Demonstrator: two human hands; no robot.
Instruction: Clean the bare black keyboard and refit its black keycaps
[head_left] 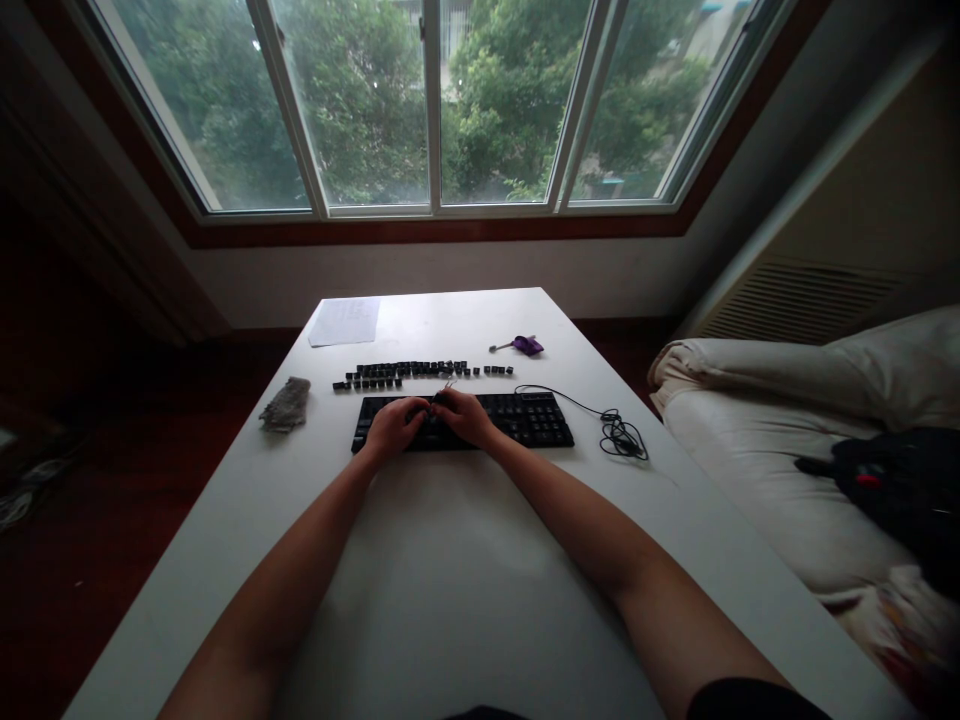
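Note:
A black keyboard (529, 420) lies flat on the white table, several of its keycaps off. Over its middle-left part, my left hand (397, 425) bends with thumb and fingertips drawn together; anything between them is too small to make out. Close beside it, my right hand (461, 415) is closed round a small tool whose thin wire ends stick up past the fingers, apparently a wire keycap puller (450, 384). The two hands' fingertips nearly meet. Loose black keycaps (409, 370) stand in rows just beyond the keyboard's far edge.
A grey cloth (286, 405) lies at the table's left edge. A paper sheet (345, 321) is at the far left corner. A purple item with a pale-tipped handle (527, 345) sits far right. The coiled black cable (622, 437) lies right. A sofa (750, 430) flanks the table.

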